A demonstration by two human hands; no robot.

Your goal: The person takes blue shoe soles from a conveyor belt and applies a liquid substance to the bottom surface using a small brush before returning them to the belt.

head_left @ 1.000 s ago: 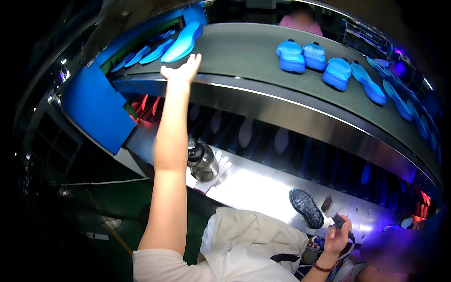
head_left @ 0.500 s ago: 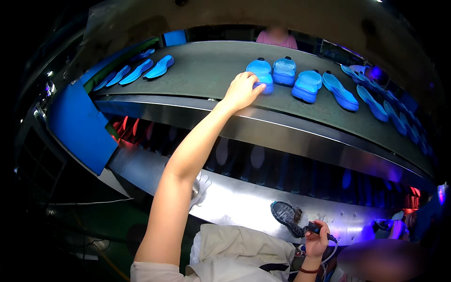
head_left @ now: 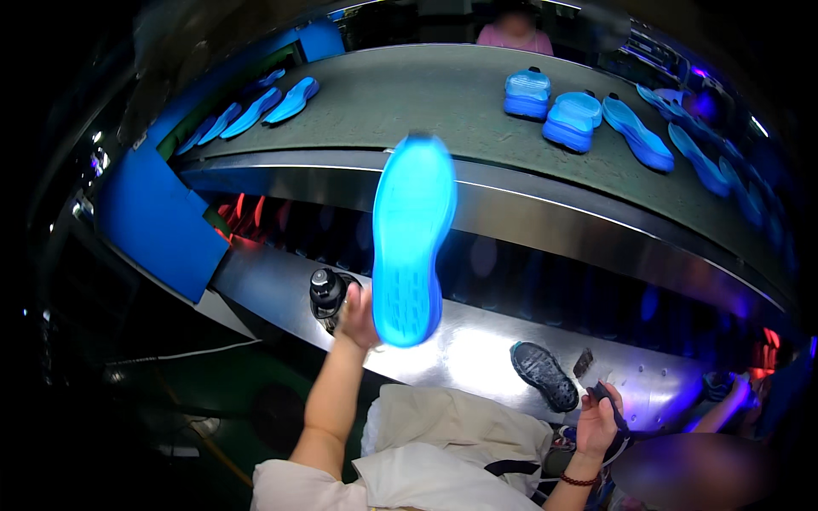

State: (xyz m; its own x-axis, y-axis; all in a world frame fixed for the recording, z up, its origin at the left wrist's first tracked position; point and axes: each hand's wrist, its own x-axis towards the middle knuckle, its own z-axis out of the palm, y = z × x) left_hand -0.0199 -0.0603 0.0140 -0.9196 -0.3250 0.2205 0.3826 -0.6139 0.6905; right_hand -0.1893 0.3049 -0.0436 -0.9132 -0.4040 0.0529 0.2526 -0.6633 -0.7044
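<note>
Upright above the metal ledge stands a bright blue shoe sole (head_left: 414, 247), gripped near its lower end by my left hand (head_left: 358, 317); the sole hides part of the fingers. My right hand (head_left: 600, 422), with a beaded bracelet on its wrist, is closed on a dark corded hand tool (head_left: 612, 405), whose working end I cannot make out. To the left of that hand, a dark textured shoe sole (head_left: 544, 375) lies on the ledge. A small dark brown patch (head_left: 584, 363) is just beyond my right hand.
Blue soles (head_left: 572, 119) sit on a grey-green conveyor belt (head_left: 392, 102) beyond the ledge, others (head_left: 291, 100) at its left. A black bottle (head_left: 326, 294) stands on the metal ledge (head_left: 464, 353). A co-worker's arm (head_left: 720, 413) reaches in at right; a person in pink (head_left: 515, 36) is across the belt.
My left hand has lifted one blue sole off the belt and drawn it back toward me, turning it upright. My right hand's tool has moved away from the dark sole.
</note>
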